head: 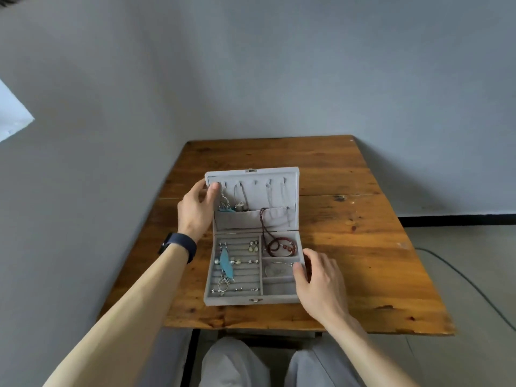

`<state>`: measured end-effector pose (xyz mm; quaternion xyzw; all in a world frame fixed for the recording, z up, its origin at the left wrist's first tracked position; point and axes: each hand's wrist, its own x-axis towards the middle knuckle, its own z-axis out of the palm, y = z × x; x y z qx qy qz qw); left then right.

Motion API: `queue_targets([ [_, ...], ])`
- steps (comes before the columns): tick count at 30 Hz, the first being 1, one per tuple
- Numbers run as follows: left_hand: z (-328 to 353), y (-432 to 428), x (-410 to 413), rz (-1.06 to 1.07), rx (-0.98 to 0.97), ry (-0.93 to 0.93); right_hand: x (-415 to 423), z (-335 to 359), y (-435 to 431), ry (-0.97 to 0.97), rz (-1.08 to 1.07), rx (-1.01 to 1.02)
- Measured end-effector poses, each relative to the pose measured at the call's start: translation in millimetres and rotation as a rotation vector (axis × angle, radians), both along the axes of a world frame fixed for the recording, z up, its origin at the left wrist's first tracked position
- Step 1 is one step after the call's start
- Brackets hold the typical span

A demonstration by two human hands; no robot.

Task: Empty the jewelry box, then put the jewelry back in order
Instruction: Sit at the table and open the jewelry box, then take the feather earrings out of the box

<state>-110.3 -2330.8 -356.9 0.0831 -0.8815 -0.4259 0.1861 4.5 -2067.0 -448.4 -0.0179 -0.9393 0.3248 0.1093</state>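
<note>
Grey velvet lined a jewelry box (237, 300) that stood open in the middle of a wooden tabletop (363, 247), its lid (275, 174) raised at the far side. On the left, the left hand (195, 210), with a dark band (181, 245) on the wrist, had its grip closed on the lid's left edge, thumb on the inner face. Just right of that thumb, chain necklaces (240, 196) hung from hooks inside the lid into a pocket. Below them, in the left half of the tray, rings and earrings sat in padded rows. A blue feather earring (225, 265) lay across those rows, its long axis running from far to near. Right of the divider, a red bead bracelet (282, 247) filled the far compartment and a thin silver bangle (276, 270) lay in the next one. On the right, the right hand (321, 286) gripped the tray's right wall, thumb on the rim, just beside the bangle. Nothing appeared to have been taken out yet. All the jewelry lay between the hands. The right was nearer the bracelets and the left nearer the necklaces, so either would have to let go and reach inward.
</note>
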Motion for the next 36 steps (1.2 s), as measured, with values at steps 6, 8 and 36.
queue_targets([
  [6, -2, 8, -17, -0.001, 0.176, 0.061, 5, -6, -11, 0.092, -0.027, 0.12],
  [8, -2, 8, -17, 0.002, 0.201, 0.054, 5, -6, -10, 0.099, -0.028, 0.137],
  [36, -68, -34, 88, -0.141, 0.116, -0.269, -29, 8, -69, -0.095, -0.085, 0.162],
])
